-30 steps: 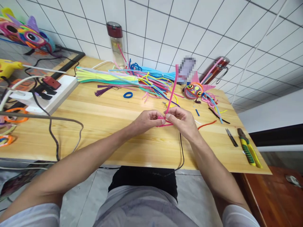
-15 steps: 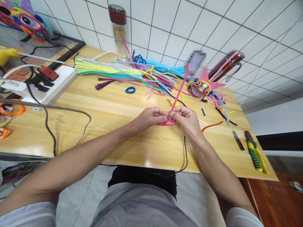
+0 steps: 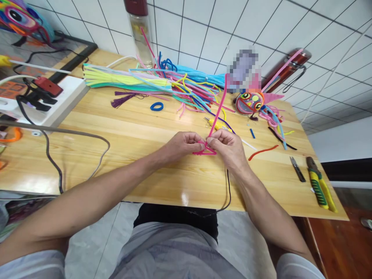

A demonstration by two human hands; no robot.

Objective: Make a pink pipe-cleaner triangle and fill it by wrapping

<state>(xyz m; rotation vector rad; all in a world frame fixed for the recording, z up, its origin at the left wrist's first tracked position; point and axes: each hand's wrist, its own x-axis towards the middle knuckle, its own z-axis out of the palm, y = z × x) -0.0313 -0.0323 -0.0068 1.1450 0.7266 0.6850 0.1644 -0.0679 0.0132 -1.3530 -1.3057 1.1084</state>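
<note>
Both hands meet over the middle of the wooden table. My left hand pinches a pink pipe cleaner at its bent, coiled part, which forms a small triangle under the fingertips. With thumb and forefinger, my right hand grips the same pipe cleaner just to the right. Its long free end rises up and away between the hands. Behind the right hand lies a yellow-handled tool, partly hidden. A blue ring rests farther back, left of the hands.
Bundled pipe cleaners lie along the back near a glass bottle. A colourful fish-like figure sits at back right. Pliers and small snips lie at the right. A power strip with cables occupies the left.
The camera view has shifted slightly. Both hands keep their pinch on the pink pipe cleaner, whose free end now stands a little more upright.
</note>
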